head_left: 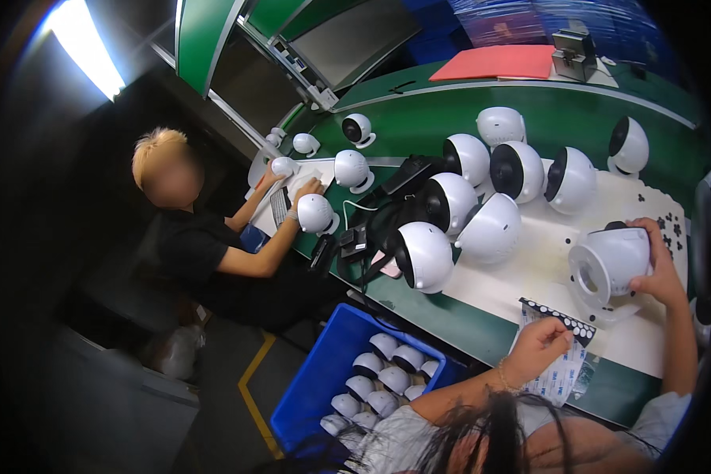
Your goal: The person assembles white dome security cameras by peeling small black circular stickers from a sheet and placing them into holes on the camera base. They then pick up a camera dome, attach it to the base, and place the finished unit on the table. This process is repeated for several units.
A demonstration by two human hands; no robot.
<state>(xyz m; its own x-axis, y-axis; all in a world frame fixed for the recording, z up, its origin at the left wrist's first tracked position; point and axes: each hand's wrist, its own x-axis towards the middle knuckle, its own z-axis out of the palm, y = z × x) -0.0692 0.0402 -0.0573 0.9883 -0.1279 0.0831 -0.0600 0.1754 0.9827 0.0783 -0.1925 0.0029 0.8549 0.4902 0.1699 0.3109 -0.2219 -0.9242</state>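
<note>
My right hand (657, 267) is wrapped round a white round camera (611, 265), tipped so that its ring-shaped base faces left. A clear plastic piece (608, 310) lies just under it. My left hand (534, 351) is closed in a pinch over a sheet of black strips with white round spots (570, 322). Whatever sits between those fingertips is too small to make out. Beneath that hand is a printed white and blue backing sheet (557, 379). Small black pads (671, 225) are scattered on the white mat, to the far side of my right hand.
Several white cameras with black fronts (517, 171) crowd the white mat (494, 288) to the left. A blue bin (308, 387) of similar cameras stands below the green table edge. Across at left, a co-worker (205, 229) handles a white camera (284, 167). Dark cables and a black bag (407, 178) lie between us.
</note>
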